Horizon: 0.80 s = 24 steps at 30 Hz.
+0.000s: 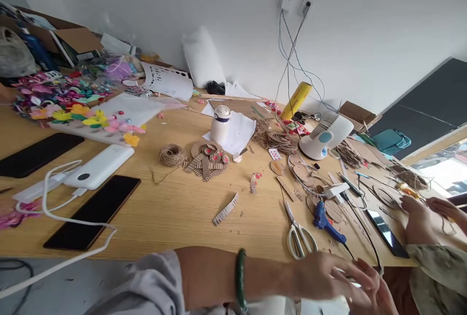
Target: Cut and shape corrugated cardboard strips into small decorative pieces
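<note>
My left hand reaches in from the left at the table's front edge, a green bangle on its wrist. Its fingers are stretched and somewhat apart, meeting my right hand at the bottom edge. Motion blurs my right hand and the frame cuts it off, so I cannot tell whether its fingers close on anything. Just above my left hand lie scissors with pale handles and a blue glue gun. Left of them are a corrugated cardboard strip and cardboard pieces with red-centred rosettes.
A co-worker's hands are busy at the right, beside a phone. A twine ball, white bottle and white fan stand farther back. Phones, a power bank and its cable occupy the left.
</note>
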Each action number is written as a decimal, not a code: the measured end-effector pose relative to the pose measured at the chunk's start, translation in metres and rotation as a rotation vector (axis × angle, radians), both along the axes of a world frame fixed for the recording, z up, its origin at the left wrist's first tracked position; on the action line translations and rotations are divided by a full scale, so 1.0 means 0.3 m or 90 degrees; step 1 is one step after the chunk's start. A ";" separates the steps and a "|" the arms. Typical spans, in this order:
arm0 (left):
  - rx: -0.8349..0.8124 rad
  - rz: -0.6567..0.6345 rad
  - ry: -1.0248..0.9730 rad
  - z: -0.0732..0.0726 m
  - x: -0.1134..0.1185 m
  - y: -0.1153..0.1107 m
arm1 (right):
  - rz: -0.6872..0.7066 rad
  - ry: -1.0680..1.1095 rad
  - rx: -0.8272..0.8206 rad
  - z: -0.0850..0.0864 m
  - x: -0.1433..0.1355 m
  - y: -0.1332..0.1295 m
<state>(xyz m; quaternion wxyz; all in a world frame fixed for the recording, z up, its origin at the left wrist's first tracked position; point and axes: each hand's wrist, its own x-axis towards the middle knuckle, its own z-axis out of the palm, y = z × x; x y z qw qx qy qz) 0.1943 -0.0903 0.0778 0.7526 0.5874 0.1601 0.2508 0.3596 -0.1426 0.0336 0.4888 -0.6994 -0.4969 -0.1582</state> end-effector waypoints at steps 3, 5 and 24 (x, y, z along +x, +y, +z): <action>0.132 0.236 0.025 0.007 -0.217 0.162 | 0.057 0.019 -0.034 -0.061 -0.072 0.110; 0.310 0.474 0.170 -0.010 -0.372 0.283 | 0.216 0.008 -0.093 -0.102 -0.165 0.160; 0.528 0.734 0.720 -0.291 -0.897 0.690 | 0.429 -0.092 -0.152 -0.210 -0.439 0.290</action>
